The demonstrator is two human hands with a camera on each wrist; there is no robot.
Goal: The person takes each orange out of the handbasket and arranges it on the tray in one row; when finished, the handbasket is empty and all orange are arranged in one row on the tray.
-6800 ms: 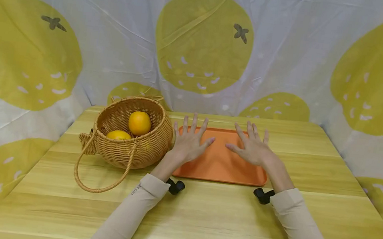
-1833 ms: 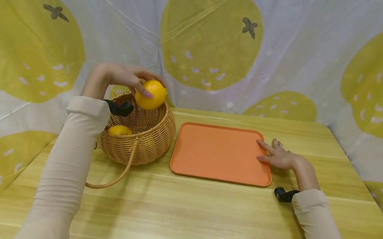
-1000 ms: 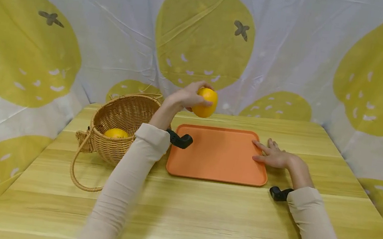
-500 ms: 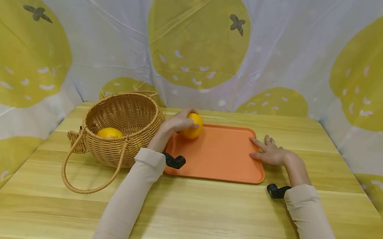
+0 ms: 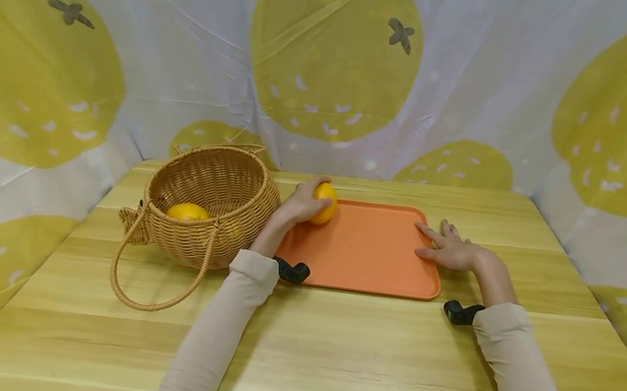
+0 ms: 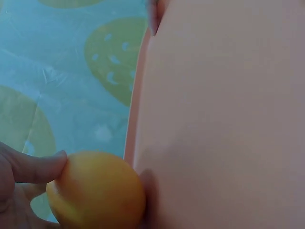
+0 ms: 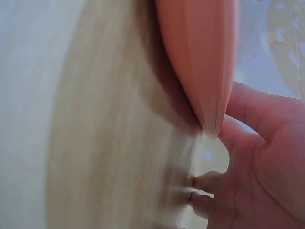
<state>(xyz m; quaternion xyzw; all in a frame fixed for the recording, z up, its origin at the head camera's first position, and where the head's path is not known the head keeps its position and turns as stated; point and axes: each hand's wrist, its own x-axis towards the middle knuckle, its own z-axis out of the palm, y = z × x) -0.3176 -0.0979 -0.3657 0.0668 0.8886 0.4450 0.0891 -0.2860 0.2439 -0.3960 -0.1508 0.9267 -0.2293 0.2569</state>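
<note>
My left hand [image 5: 302, 204] holds an orange [image 5: 325, 204] between thumb and fingers, over the far left corner of the orange tray [image 5: 366, 249]. In the left wrist view the orange [image 6: 97, 191] sits close against the tray surface [image 6: 214, 119], with a dark shadow beside it. On the right, my right hand [image 5: 455, 248] rests at the tray's right edge. Its thumb and forefinger touch the rim, while the other fingers are spread on the table, as the right wrist view of that hand [image 7: 267, 152] shows.
A wicker basket [image 5: 243, 229] with a looped handle stands left of the tray, close to my left forearm. Inside it lies a yellow-orange fruit [image 5: 188, 211], partly hidden by the rim. A curtain printed with fruit [image 5: 331, 59] hangs behind the wooden table [image 5: 340, 357].
My left hand lifted the orange out of the basket, carried it right, then lowered it to the tray's far left corner. My right hand moved to the tray's right edge and stays there.
</note>
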